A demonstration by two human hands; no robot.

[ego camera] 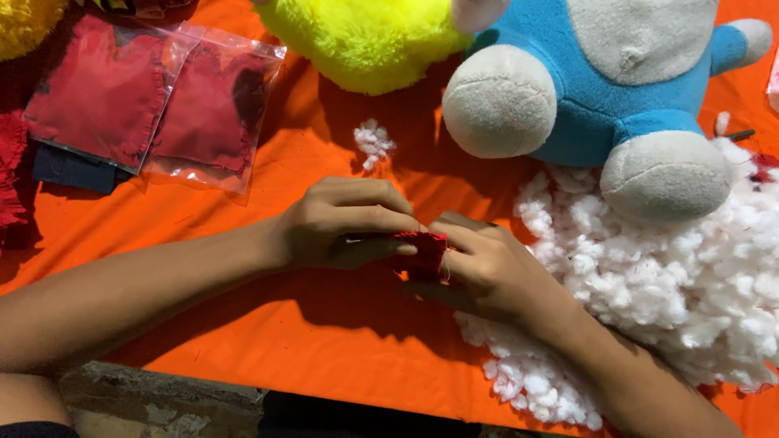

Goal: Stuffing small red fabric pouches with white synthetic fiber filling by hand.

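Both hands meet over the middle of the desk, and between them sits a small red fabric piece [423,247], pinched from two sides. The left hand [341,223] has its grip closed narrow on the piece's left edge, thumb and fingertips pressing it, knuckles up. The right hand [487,268] closes on the piece's right edge, fingers curled under and around it; a thin pale thread shows at that edge. The piece is held just above the orange cloth [324,341] that covers the desk. Just beside the right hand and under its wrist spreads a large heap of white stuffing [690,284], with a small loose tuft [373,142] lying apart, beyond the left hand. On the far edge of the heap rests a blue and grey plush toy [600,73], and touching it on the left is a yellow fluffy toy [365,36]. Far left lie two clear plastic bags [154,101] with red fabric inside, overlapping each other.
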